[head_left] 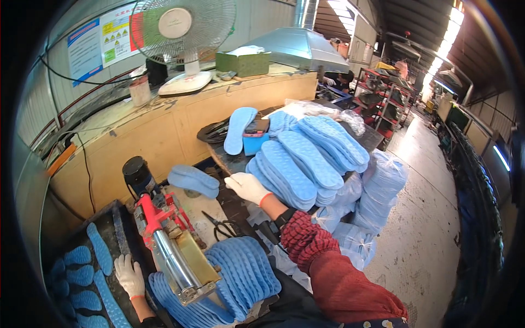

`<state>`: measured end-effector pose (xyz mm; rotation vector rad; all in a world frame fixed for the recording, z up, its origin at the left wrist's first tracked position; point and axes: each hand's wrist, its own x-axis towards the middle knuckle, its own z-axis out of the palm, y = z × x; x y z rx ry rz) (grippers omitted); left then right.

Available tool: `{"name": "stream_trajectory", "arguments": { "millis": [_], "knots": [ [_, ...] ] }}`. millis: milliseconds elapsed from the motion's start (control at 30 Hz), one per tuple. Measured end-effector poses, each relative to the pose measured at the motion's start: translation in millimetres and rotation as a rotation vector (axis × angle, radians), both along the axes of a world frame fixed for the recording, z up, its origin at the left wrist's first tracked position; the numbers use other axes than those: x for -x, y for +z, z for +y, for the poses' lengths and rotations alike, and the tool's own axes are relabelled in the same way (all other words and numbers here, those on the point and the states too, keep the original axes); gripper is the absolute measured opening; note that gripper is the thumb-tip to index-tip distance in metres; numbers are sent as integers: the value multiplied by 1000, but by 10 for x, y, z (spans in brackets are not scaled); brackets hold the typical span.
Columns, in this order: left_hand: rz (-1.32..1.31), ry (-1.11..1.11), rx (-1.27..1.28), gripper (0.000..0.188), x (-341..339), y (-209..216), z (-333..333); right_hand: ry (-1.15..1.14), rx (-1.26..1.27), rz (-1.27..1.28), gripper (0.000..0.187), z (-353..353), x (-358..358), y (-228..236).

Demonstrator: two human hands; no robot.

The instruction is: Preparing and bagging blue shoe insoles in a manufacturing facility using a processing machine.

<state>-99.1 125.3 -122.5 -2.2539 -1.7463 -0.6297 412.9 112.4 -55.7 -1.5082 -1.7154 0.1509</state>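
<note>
My left hand, in a white knit glove, rests with fingers stretched on a dark surface. Beside it lie blue textured insole pieces, among them a long narrow strip and a rounded piece. My right hand, gloved too, is at the table's near edge with its fingers extended and nothing visible in them. To its left a pair of blue insoles sits by a red and silver machine. Stacked insoles lie right of that hand. A long row of insoles stands below it, beside the machine.
Black scissors lie by the machine. A blue box stands on the table behind the stacks. Bagged insoles are piled on the floor at right. A fan tops the tan cabinet. A person is far back.
</note>
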Motion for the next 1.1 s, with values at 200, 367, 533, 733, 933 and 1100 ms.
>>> {"name": "stream_trajectory", "arguments": {
  "millis": [200,367,533,733,933,1100],
  "knots": [
    [82,77,-27,60,29,-58,6,-18,39,-20,43,-18,9,39],
    [-94,23,-63,48,13,-51,6,-16,25,-3,42,-15,7,19],
    [-43,50,-25,48,-43,51,-37,7,-22,-33,37,19,6,-18],
    [-82,3,-113,36,-97,177,-81,0,42,-103,41,8,29,41],
    [-140,74,-64,50,-85,154,-77,-33,95,15,41,-35,66,103],
    [-59,90,-11,42,-59,100,-59,-36,139,46,42,-33,61,92]
  ]
}}
